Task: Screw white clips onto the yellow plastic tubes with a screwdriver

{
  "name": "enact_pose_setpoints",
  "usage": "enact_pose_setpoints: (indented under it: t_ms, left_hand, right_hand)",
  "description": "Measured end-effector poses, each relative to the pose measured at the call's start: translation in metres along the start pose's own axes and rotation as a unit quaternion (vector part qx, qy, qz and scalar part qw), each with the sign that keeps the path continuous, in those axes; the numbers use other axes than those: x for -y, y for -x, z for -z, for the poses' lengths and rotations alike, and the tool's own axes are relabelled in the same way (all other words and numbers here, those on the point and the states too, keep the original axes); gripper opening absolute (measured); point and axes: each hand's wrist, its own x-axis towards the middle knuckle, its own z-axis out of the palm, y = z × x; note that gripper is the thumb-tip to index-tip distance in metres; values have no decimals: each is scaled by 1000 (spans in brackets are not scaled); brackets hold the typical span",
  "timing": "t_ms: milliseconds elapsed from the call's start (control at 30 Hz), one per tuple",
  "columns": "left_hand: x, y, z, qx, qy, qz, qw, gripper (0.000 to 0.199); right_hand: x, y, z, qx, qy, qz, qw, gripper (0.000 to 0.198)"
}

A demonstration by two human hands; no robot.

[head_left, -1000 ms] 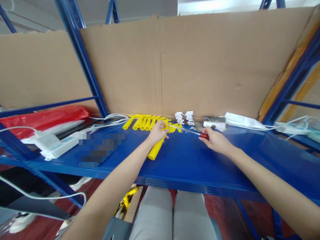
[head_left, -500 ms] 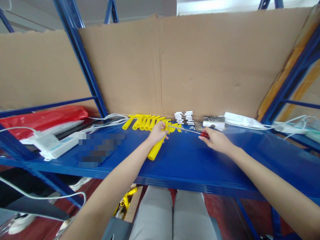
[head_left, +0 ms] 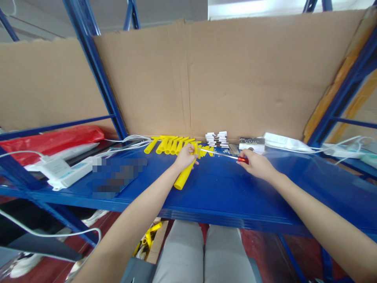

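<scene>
My left hand [head_left: 187,157] is closed around the upper part of a yellow tube-shaped handle [head_left: 183,179], whose open lower end tilts toward me over the blue tabletop. In my right hand [head_left: 255,164] is a screwdriver [head_left: 243,160] with a red handle and a long metal shaft. The shaft points left, and its tip reaches the upper end of the yellow piece beside my left fingers; the exact contact is too small to make out. Behind my left hand lies a row of similar yellow pieces [head_left: 162,146]. Small yellow triangular parts [head_left: 211,151] lie just right of it.
White slotted pieces [head_left: 216,138] are stacked at the back, near a black-and-white box [head_left: 252,145]. White power strips [head_left: 70,173] with cables lie left, by a red bag [head_left: 55,143]. A cardboard panel [head_left: 235,78] stands behind. Below, a carton [head_left: 157,243] holds yellow pieces.
My right hand has turned slightly around the screwdriver handle, so more of the red grip shows. The left hand and the yellow tube-shaped handle stay practically in place.
</scene>
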Motion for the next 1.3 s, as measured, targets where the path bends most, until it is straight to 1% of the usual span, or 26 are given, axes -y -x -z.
enact_pose_setpoints:
  t_ms: [200,400,500,633,733,867,933,1000,1100,1200,1233,1300]
  left_hand:
    - [0,0,-1,-5,15,1,1000,29]
    - [-3,2,-1,-7,34,7,999,29]
    - [-3,0,0,-22,37,9,999,30]
    - [-1,-5,2,-57,58,-12,997,28]
    - [-1,-7,4,-84,80,-25,993,27]
    - [-3,-7,5,-103,100,-26,989,28]
    - [-3,-7,6,-109,107,-25,988,29]
    - [-4,-7,6,-110,114,-29,987,28]
    - [-3,-8,6,-108,122,-30,986,27]
    - [-2,-9,6,-110,124,-21,986,28]
    - [-2,-10,6,-111,124,-19,986,28]
    - [-2,-9,7,-111,128,-14,986,28]
  right_hand:
    - [-4,0,0,8,-7,-1,1000,10]
    - [-11,-1,-4,40,-43,8,998,12]
    - [-18,-3,-5,87,-97,32,991,13]
    - [-25,-4,-5,162,-147,65,974,17]
    - [-27,-5,-3,180,-150,70,970,18]
    - [-26,-6,-3,196,-146,63,968,16]
    - [-22,-8,-5,186,-142,70,970,15]
    - [-14,-12,-11,162,-133,86,974,15]
    - [6,-22,-24,124,-131,137,974,18]
    - [31,-35,-40,100,-166,208,959,22]
    - [39,-40,-45,102,-184,227,951,23]
    - [53,-49,-53,113,-220,240,939,21]
